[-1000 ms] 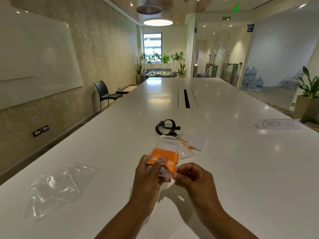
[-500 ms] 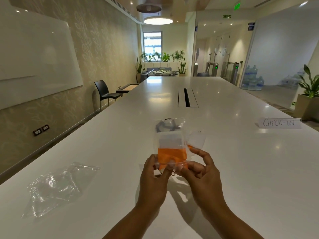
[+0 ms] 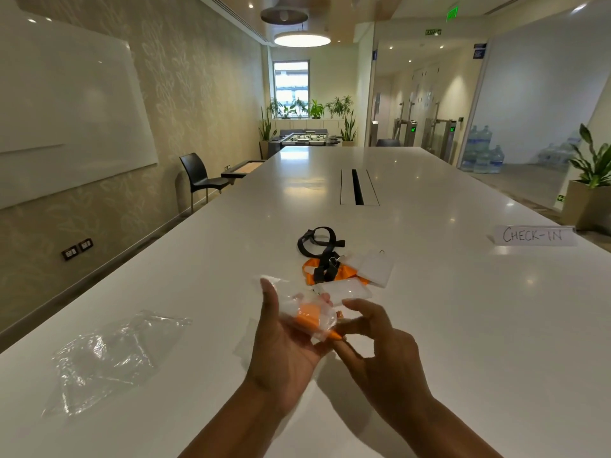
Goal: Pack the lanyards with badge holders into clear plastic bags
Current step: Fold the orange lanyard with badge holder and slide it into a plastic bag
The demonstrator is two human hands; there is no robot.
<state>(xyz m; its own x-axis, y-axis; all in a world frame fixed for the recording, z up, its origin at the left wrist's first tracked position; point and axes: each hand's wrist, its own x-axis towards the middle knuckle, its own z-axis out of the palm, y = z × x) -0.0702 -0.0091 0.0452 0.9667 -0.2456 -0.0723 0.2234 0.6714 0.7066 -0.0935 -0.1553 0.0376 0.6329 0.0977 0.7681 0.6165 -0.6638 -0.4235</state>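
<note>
Clear plastic bag (image 3: 314, 320) now tipped flat, lower centre, cradled in left hand (image 3: 284, 345), fingers curled round it; right hand (image 3: 380, 355) fingers pinch orange lanyard (image 3: 336, 335) tail. Tuck fully inside before sealing.

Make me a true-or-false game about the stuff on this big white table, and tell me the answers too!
1. The left hand holds a clear bag with an orange lanyard inside. True.
2. The black lanyard is already packed in a bag. False: it lies loose on the table, beyond the hands.
3. The sign on the table says CHECK-IN. True.
4. The pile of empty clear bags lies on the person's right. False: it lies on the left side of the table.
5. The chair by the wall is red. False: it is black.
</note>
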